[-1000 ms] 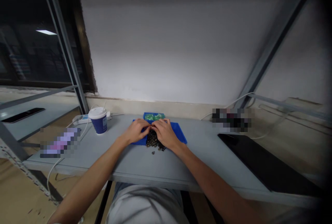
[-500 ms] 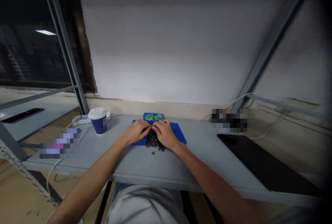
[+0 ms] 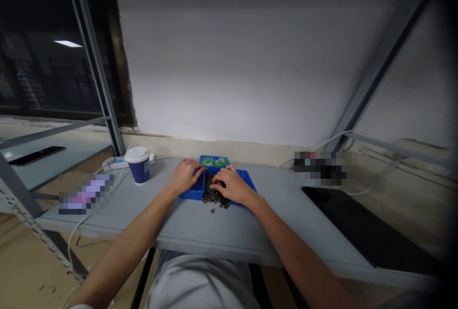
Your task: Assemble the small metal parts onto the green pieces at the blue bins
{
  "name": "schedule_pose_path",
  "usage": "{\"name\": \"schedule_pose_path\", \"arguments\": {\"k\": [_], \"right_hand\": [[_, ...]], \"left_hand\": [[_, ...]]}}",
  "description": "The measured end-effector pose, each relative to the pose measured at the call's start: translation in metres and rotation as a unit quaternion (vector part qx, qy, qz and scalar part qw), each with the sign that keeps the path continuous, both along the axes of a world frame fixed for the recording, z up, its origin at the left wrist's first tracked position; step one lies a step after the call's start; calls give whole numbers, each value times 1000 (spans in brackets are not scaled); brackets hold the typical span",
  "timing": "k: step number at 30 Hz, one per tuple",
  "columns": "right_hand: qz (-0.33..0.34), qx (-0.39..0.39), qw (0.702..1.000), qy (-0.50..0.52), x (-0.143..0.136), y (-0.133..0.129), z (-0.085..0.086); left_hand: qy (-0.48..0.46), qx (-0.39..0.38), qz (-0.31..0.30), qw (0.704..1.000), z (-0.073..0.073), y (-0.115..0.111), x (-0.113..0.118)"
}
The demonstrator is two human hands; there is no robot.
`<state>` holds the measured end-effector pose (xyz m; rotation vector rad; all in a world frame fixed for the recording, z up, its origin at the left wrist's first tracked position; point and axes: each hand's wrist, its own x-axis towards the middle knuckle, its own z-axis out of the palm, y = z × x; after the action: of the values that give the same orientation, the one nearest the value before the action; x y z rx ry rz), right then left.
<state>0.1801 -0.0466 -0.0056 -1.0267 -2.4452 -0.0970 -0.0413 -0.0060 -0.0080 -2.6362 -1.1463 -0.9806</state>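
A pile of small dark and brassy parts (image 3: 212, 194) lies between blue trays on the table, a few pieces spilling out in front. My left hand (image 3: 188, 175) is over the left blue tray (image 3: 192, 194), its thumb and index finger pinched near the divider; whatever they hold is too small to make out. Above the pile and the right blue tray (image 3: 247, 182), my right hand (image 3: 229, 184) has its fingers curled with a gap between thumb and index finger. Behind them sits a smaller blue tray with green packets (image 3: 214, 161).
A lidded blue and white cup (image 3: 139, 166) stands on the left, near a power strip, cables and a blurred phone-like object (image 3: 88, 193). A flat black panel (image 3: 365, 228) lies on the right, with a blurred dark item behind it.
My hands were together over the pile and have moved apart. The left went left over its tray, the right slightly right, with its thumb and index finger parted.
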Motion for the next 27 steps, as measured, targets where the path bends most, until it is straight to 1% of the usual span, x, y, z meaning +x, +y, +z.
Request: {"name": "schedule_pose_path", "arguments": {"k": [3, 5, 8, 10, 12, 16, 18, 20, 21, 23, 27], "right_hand": [[23, -15, 1000, -12, 0, -2, 1], [47, -35, 998, -20, -1, -4, 1], [84, -93, 991, -45, -1, -6, -1], [100, -129, 985, -62, 0, -7, -3], [109, -146, 980, -76, 0, -7, -5], [128, -156, 975, -92, -3, -9, -7], [139, -155, 974, -96, -4, -10, -7], [146, -151, 973, -98, -5, -11, -7], [147, -150, 972, -100, -6, -11, -7], [145, -152, 972, -105, -6, -11, -7], [132, -178, 966, -135, -8, -11, -6]], "left_hand": [[2, 0, 43, 999, -2, 4, -3], [13, -12, 77, 997, -5, 6, -4], [26, -39, 137, 989, -13, 9, -7], [21, -41, 160, 986, -16, 10, -10], [16, -38, 155, 987, -16, 12, -12], [40, -60, 101, 992, -13, 13, -14], [56, -74, 75, 993, -14, 14, -15], [62, -83, 66, 992, -17, 17, -16], [60, -89, 71, 992, -18, 18, -17], [57, -111, 100, 987, -21, 22, -19], [83, -210, 158, 961, -20, 25, -22]]}}
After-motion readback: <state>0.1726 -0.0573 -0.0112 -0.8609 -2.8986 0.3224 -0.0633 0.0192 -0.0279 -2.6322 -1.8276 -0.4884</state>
